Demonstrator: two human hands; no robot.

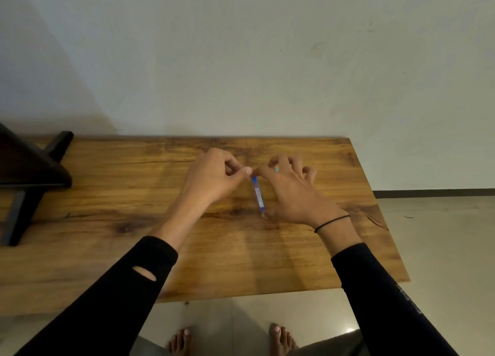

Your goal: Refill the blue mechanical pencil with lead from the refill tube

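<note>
Bare feet (233, 341) show on the floor below the wooden counter (134, 200). Over its middle, the right hand (292, 192) holds a thin blue tube-like thing (258, 195) in closed fingers; I cannot tell if it is the pencil or the refill tube. It looks light, stiff and slippery, best held by its sides. The left hand (214, 178) pinches at its top end. Any lead inside would snap easily.

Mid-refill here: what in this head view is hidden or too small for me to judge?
- Any lead between the left hand fingertips: too thin to see.
- Top end of the blue pencil: covered where both hands' fingertips meet.
- Its lower end: tucked under the right hand.
- Refill tube: not identifiable.
- Dark stand: cut off by the left edge.
</note>
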